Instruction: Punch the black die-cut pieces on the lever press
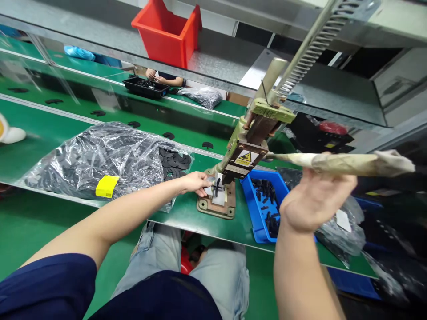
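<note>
The left hand (196,182) reaches to the base of the hand press (245,151) on the green desk (187,213). Its fingers (207,183) are curled right beside a small black part (217,186) on the white plate under the ram, but I cannot tell whether they grip it. The right hand (313,200) is clenched around the wrapped lever (347,163). A blue tray (256,209) sits just right of the press, and a bag of black discs (100,160) lies to the left.

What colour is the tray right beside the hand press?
The tray is blue, clearest in the head view.
</note>
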Tool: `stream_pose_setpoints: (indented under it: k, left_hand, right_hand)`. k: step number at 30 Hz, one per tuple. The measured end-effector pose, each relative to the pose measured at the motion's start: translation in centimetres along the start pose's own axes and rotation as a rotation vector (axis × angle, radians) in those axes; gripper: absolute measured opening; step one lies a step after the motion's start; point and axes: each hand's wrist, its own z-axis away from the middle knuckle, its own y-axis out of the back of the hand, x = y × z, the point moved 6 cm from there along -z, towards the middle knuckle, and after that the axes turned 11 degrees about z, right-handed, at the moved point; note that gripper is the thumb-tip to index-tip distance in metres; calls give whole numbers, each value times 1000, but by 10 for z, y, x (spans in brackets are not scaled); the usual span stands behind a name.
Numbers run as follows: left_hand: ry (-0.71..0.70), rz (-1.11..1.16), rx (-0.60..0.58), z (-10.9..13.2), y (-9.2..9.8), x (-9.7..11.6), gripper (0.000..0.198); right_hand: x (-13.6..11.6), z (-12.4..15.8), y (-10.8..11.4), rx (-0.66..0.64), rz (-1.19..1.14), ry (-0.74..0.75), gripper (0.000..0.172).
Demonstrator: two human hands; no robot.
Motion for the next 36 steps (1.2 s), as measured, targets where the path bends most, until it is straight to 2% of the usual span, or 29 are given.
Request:
stream_pose_setpoints:
  k: [1,2,4,7,10,15,17,20,22,23,25,27,29,31,34,36]
  left_hand:
    - [-23,17,-21,11,1,2,42]
    - [-42,33,-46,23,1,4,43]
    - [-77,63,-98,47,-1,6,46]
    - [-112,75,-173,73,-11,8,51]
    - [-126,37,-227,86,-24,7,53]
    - [-152,-57,-212,95,-28,1,52]
    - [-275,-160,-105,102,-23,7,47]
    - [-575,-438,79,121,-25,26,36]
    - [-673,-619,69,129,-38,31,30]
    - [-662,-673,38,129,-44,29,32]
    - [-544,-671,-7,120,-49,20,42]
    - [-385,-540,-49,108,-47,5,48]
    - [-279,-372,-145,98,-47,-10,51]
    - [-252,-261,-224,94,-47,-21,54]
    - [-315,-171,-153,96,-42,-24,48]
    - [-304,-80,-135,99,-44,-25,46]
  right_hand:
    - [15,22,5,4,79,-100,46]
    - [30,48,6,-66,158,-223,41]
    - [47,104,1,-252,185,-353,34]
    - [48,173,-23,-562,141,-448,31]
    - [38,205,-44,-717,100,-459,28]
    - [27,203,-45,-740,145,-357,17]
    - [22,198,-41,-755,173,-285,14]
    - [15,194,-37,-773,216,-187,10]
    - [11,193,-36,-785,244,-137,9]
    - [9,193,-35,-793,255,-115,9]
    - [6,193,-34,-813,266,-77,9]
    - [3,194,-32,-835,260,-48,9]
    - [0,195,-28,-853,243,-32,9]
    - [-3,197,-23,-857,229,-39,9]
    - [-5,196,-16,-845,218,-94,12]
    - [-6,193,-12,-847,205,-151,14]
